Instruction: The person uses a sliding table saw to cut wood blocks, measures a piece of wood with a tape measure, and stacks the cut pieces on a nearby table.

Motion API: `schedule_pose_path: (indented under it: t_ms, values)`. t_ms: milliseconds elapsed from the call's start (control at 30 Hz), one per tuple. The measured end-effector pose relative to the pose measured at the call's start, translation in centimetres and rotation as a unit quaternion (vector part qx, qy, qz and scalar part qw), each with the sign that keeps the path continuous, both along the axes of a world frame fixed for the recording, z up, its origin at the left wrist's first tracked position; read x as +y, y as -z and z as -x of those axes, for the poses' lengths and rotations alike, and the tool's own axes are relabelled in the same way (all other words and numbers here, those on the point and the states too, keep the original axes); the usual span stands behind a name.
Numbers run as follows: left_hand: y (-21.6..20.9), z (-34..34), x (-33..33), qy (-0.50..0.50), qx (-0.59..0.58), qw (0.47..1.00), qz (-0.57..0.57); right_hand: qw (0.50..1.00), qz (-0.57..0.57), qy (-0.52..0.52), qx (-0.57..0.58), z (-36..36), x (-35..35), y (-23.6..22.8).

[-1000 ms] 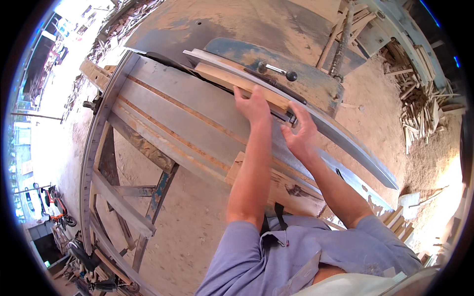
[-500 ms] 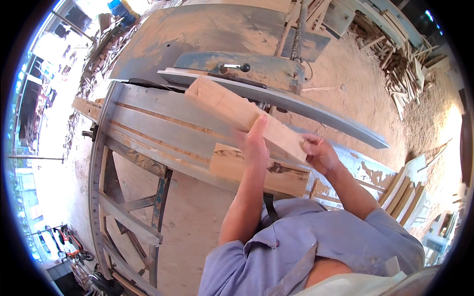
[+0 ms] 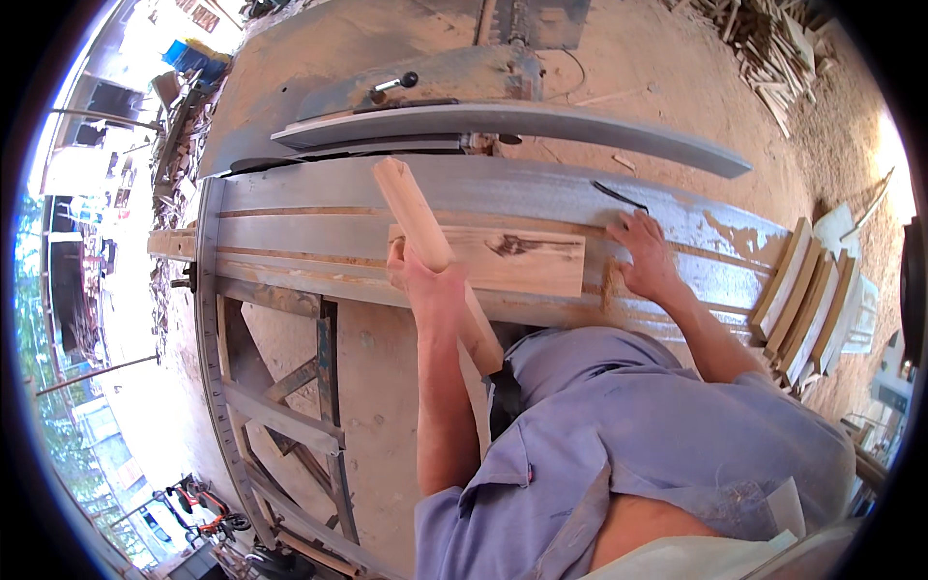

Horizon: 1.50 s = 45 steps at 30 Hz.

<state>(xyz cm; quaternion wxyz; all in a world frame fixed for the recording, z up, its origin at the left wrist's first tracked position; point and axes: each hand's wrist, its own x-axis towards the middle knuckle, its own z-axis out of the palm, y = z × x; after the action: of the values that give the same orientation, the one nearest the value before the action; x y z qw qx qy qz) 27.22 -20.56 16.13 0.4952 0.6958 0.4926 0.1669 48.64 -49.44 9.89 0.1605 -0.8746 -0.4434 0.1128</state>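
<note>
My left hand is wrapped round the middle of a thick wooden bar, which slants from over the metal machine table down toward my waist. Beneath it a flat wooden board with a dark knot lies on the slotted table; the bar and my hand cover its left end. My right hand is empty, fingers apart, low over the table just right of the board. Beyond its fingertips is a thin black strip whose kind I cannot make out.
A long metal fence runs behind the table, near a lever with a black knob. Several curved wooden pieces rest at the table's right end. Scrap wood is heaped at the far right. A metal frame extends at left.
My right hand has let go of the bar and moved onto the table. My left hand has swung the bar steeper and nearer my body. My view has shifted.
</note>
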Motion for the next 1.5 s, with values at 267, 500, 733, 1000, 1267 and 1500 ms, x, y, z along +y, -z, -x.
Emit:
schedule_pose_path:
  t_ms: [267,500,733,1000,1267,1500]
  values:
    - [2.7,1.1,-3.5,0.007,0.082,0.996,-0.027,0.993,-0.07,0.092,0.023,-2.3,-2.3,2.6]
    - [0.4,0.5,-3.2,0.0,0.02,0.987,-0.159,0.827,-0.23,0.125,0.497,1.2,5.5,-5.6]
    - [-2.7,-1.0,-3.7,0.098,-0.202,0.971,0.086,0.729,-0.214,-0.047,0.648,3.4,13.1,-6.8]
    - [-1.6,-0.2,-0.9,0.06,-0.246,0.951,0.18,0.791,-0.184,-0.091,0.576,4.2,16.6,-7.5]
    - [-0.4,0.6,2.7,0.087,-0.289,0.919,0.252,0.859,-0.098,-0.142,0.482,4.5,19.6,-10.9]
    - [-0.7,0.5,5.5,0.036,-0.367,0.906,0.209,0.891,-0.151,-0.109,0.413,1.7,21.5,-9.9]
